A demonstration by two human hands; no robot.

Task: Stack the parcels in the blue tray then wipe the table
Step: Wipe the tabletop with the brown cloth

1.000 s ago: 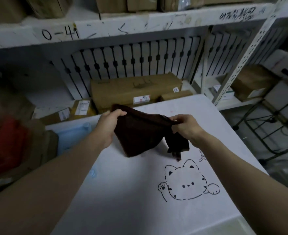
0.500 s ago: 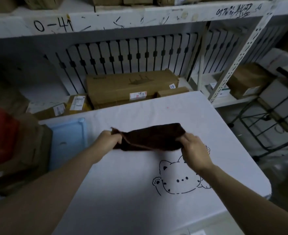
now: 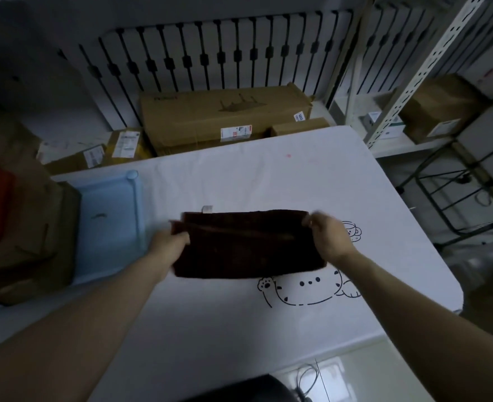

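Head view: both hands [image 3: 169, 242] [image 3: 330, 239] pinch the dark cloth's [image 3: 248, 248] ends.

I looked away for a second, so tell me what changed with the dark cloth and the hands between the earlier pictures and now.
The dark cloth went from hanging bunched in the air to lying folded flat on the white table, over the top of the cat drawing. The left hand and right hand came down with it and still pinch its two ends. The blue tray stayed where it was.
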